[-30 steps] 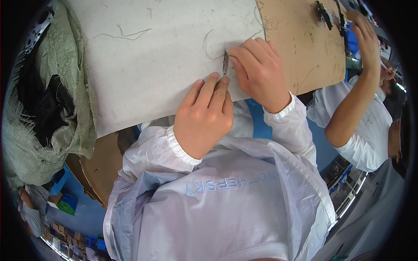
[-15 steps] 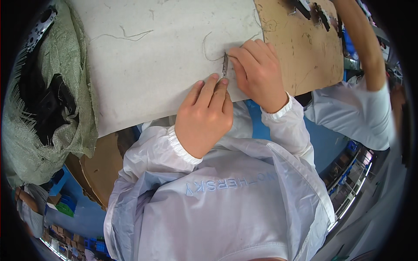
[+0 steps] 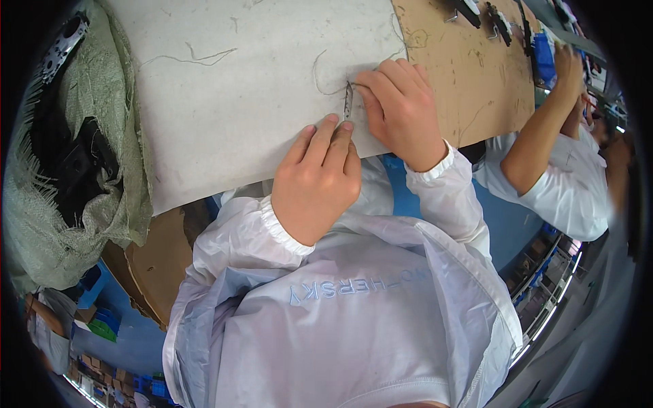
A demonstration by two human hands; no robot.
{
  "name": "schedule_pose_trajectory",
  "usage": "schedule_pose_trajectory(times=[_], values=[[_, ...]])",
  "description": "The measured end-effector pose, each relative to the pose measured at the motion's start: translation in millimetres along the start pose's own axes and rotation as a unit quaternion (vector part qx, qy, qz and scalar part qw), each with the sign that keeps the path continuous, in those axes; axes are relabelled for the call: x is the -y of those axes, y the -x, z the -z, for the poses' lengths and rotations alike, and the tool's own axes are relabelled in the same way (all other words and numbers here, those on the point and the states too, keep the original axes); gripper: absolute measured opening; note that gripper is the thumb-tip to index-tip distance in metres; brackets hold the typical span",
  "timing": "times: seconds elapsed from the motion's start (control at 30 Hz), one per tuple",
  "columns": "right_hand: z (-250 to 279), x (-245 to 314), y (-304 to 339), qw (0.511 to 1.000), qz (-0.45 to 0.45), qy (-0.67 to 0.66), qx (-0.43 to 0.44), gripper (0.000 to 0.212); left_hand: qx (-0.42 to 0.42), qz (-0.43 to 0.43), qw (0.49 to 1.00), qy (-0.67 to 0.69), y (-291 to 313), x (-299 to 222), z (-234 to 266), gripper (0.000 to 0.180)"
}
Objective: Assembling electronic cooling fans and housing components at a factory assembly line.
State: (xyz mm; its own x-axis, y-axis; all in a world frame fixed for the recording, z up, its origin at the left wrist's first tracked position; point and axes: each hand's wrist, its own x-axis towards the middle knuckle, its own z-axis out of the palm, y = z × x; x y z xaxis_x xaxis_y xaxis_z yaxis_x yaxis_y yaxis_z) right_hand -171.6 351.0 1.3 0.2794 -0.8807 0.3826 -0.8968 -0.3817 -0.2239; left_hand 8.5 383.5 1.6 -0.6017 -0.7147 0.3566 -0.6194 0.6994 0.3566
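On the white sheet [image 3: 224, 122], a narrow grey metal strip [image 3: 348, 103], blade-like in shape, points away from me. My left hand [image 3: 316, 180] lies palm down, its fingertips gripping the strip's near end. A thin thread [image 3: 316, 76] curves over the sheet to the strip's far tip. There, the thumb and forefinger of my right hand [image 3: 405, 112] are pinched together on the thread. The exact contact between thread and tip is too small to make out.
Another loose thread [image 3: 197, 60] lies farther left. A woven sack [image 3: 126, 149] with black parts [image 3: 75, 163] stands at the left. Black clamp-like tools [image 3: 500, 24] sit on the brown board [image 3: 469, 88]. A co-worker's arm [image 3: 541, 139] is at the right, near a blue bin [image 3: 544, 58].
The co-worker's arm at the right has bent and drawn away from the board's far corner. My hands keep nearly the same pose, with only a slight shift in view.
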Motion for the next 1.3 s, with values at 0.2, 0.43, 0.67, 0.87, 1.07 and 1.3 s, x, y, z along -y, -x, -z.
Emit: schedule_pose_trajectory(times=[0.2,0.43,0.67,0.87,1.07,1.3], values=[[-1.8,-3.7,1.6,1.000,-0.004,0.001,0.003,0.013,-0.017,-0.014,1.000,0.016,0.0,0.2,-4.8,0.008],[-4.3,-8.2,1.7,1.000,0.020,0.010,-0.005,0.015,-0.015,-0.006,1.000,0.008,-1.1,0.3,-2.0,0.011],[-1.3,-7.9,3.9,1.000,0.021,-0.004,0.002,0.016,-0.003,-0.003,1.000,-0.002,-1.3,0.8,1.2,0.011],[0.3,-6.1,2.0,1.000,0.027,0.003,-0.006,0.017,-0.012,-0.006,1.000,0.003,-1.0,0.0,3.3,0.010],[0.8,-3.9,2.8,1.000,0.016,0.005,-0.007,0.019,-0.026,-0.014,1.000,0.008,0.3,-1.0,0.3,0.010],[0.5,-3.4,2.4,0.999,0.027,0.022,0.005,0.019,-0.024,-0.013,1.000,-0.005,-0.2,-2.2,1.5,0.011]])
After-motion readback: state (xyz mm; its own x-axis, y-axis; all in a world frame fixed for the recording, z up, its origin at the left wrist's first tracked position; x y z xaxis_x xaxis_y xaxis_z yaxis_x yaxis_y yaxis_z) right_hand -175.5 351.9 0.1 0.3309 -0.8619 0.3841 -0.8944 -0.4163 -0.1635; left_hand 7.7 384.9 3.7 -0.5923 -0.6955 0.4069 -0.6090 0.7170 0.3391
